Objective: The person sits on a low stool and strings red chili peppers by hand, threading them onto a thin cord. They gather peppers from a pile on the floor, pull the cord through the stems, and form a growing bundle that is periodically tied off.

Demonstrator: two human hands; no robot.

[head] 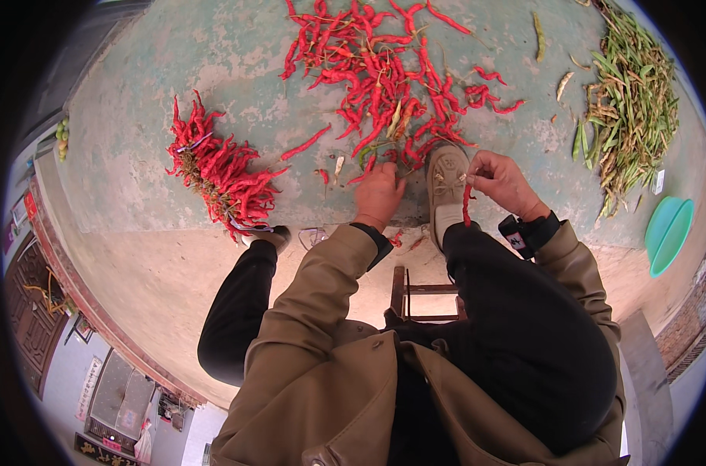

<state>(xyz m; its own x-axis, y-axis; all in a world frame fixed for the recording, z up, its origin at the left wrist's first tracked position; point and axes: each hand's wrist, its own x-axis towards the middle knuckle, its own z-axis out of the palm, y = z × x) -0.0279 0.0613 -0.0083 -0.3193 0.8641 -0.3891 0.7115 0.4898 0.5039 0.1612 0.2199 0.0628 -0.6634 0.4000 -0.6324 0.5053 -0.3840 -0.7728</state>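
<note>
My right hand [503, 182] pinches a dried red chilli pepper [467, 205] by its stem end, beside a beige shoe [448, 172] on my foot. The chilli hangs down from the fingertips. At the near edge of a loose pile of red chillies [376, 78], my left hand [380, 195] reaches down with curled fingers. Its fingertips are partly hidden, so whether they grip a chilli is unclear. To the left lies a bundle of red chillies [236, 177], stems gathered along one side and bound with pale purple string [196, 141].
Green and dry bean pods [635, 110] are heaped at the right, with a turquoise plastic basin [670, 233] below them. A single chilli [306, 143] lies between bundle and pile. The raised concrete slab ends in an edge [172, 230] by my feet. A wooden stool [426, 289] stands beneath me.
</note>
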